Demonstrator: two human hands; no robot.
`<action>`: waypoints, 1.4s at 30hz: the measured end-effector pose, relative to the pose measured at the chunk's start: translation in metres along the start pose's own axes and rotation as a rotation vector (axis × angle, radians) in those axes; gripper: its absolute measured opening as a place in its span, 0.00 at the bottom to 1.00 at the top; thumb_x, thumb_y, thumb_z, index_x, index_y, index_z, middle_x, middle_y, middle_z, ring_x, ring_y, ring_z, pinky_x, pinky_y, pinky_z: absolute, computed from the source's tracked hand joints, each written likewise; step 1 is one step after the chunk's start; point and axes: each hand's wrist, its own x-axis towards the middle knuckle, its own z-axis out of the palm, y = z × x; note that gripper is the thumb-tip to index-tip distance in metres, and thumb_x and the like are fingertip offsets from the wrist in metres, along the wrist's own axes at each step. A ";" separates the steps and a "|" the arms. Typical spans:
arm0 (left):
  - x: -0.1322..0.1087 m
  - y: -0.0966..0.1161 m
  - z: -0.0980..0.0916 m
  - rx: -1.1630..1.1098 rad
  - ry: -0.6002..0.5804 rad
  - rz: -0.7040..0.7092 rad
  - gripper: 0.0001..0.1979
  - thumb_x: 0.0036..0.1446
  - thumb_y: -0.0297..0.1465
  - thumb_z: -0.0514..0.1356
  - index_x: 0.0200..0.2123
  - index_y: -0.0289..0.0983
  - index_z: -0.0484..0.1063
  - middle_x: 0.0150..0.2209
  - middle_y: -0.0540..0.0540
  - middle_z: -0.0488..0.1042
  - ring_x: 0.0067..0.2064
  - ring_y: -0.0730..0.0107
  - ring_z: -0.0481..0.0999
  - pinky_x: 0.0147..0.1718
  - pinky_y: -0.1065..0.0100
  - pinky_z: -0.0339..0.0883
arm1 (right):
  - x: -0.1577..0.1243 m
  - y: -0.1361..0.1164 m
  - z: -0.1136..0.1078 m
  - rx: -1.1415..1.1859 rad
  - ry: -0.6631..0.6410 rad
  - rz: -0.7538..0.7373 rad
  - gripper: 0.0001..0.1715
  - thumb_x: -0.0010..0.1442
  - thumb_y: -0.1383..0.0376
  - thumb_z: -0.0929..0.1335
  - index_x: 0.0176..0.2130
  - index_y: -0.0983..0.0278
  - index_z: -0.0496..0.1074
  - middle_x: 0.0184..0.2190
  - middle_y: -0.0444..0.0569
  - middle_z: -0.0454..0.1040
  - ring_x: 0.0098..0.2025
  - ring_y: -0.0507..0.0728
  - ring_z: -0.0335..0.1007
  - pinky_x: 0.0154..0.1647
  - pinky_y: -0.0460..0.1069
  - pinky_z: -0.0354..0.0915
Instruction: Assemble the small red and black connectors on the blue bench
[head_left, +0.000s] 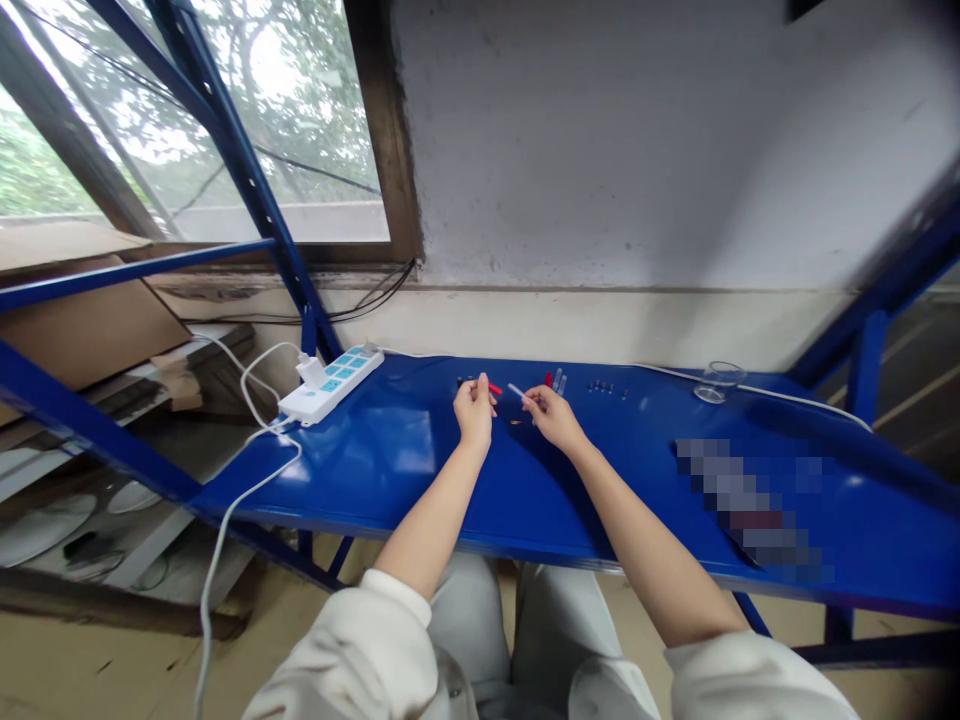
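My left hand [473, 410] is closed, thumb and fingers pinched together. A slim red piece [494, 389] sticks out from its fingertips toward the right; its exact kind is too small to tell. My right hand [551, 414] pinches a thin, translucent whitish tube [516, 390], whose free end points up and left toward the red piece. The two do not touch. Just behind the right hand lie another red piece [548, 379] and several clear tubes [560, 382]. Small dark pieces [460, 382] lie behind the left hand, partly hidden. Between the wrists rests a tiny brass-coloured bit [516, 422].
Several tiny dark parts [601, 387] lie in a row on the blue table [390, 440]. A clear glass cup [718, 382] stands at the back right, near a white cable. A white power strip [334, 385] sits at the left. A pixelated object [750, 505] lies front right.
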 end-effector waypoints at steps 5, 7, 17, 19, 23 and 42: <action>-0.007 -0.001 0.004 0.030 -0.269 -0.056 0.18 0.49 0.45 0.57 0.25 0.34 0.65 0.16 0.54 0.63 0.14 0.83 0.59 0.14 0.77 0.51 | 0.002 -0.002 0.003 0.135 0.007 -0.003 0.17 0.52 0.53 0.64 0.33 0.64 0.65 0.27 0.46 0.69 0.22 0.49 0.63 0.25 0.46 0.63; -0.009 0.000 0.006 0.031 -0.344 -0.062 0.18 0.49 0.45 0.56 0.26 0.34 0.66 0.16 0.54 0.62 0.14 0.83 0.59 0.14 0.77 0.51 | 0.001 -0.003 0.004 0.134 -0.044 -0.031 0.17 0.51 0.53 0.64 0.32 0.64 0.66 0.28 0.46 0.69 0.24 0.50 0.64 0.27 0.47 0.64; -0.010 0.002 0.005 0.029 -0.397 -0.161 0.12 0.52 0.38 0.54 0.31 0.34 0.67 0.18 0.55 0.63 0.14 0.83 0.59 0.15 0.76 0.53 | -0.002 -0.005 0.001 0.067 -0.135 -0.065 0.16 0.49 0.53 0.66 0.27 0.65 0.67 0.22 0.44 0.69 0.22 0.49 0.61 0.25 0.46 0.60; -0.009 -0.002 0.005 0.046 -0.409 -0.144 0.10 0.53 0.36 0.53 0.32 0.35 0.68 0.19 0.54 0.64 0.17 0.82 0.61 0.17 0.77 0.56 | -0.002 -0.005 0.000 0.006 -0.133 -0.054 0.15 0.49 0.54 0.66 0.28 0.65 0.67 0.21 0.44 0.69 0.21 0.49 0.61 0.23 0.45 0.58; -0.007 -0.012 0.005 0.196 -0.398 -0.021 0.08 0.53 0.32 0.53 0.33 0.35 0.68 0.23 0.50 0.68 0.25 0.77 0.69 0.25 0.76 0.61 | -0.001 0.000 -0.008 -0.282 -0.082 -0.016 0.11 0.50 0.58 0.65 0.29 0.64 0.68 0.23 0.45 0.71 0.23 0.50 0.63 0.24 0.44 0.56; -0.012 -0.017 0.003 0.619 -0.485 0.254 0.08 0.51 0.26 0.52 0.31 0.38 0.70 0.25 0.49 0.72 0.26 0.73 0.70 0.29 0.73 0.61 | 0.011 0.024 -0.027 -0.703 0.107 0.270 0.08 0.53 0.60 0.64 0.29 0.62 0.69 0.26 0.48 0.73 0.29 0.55 0.69 0.24 0.46 0.54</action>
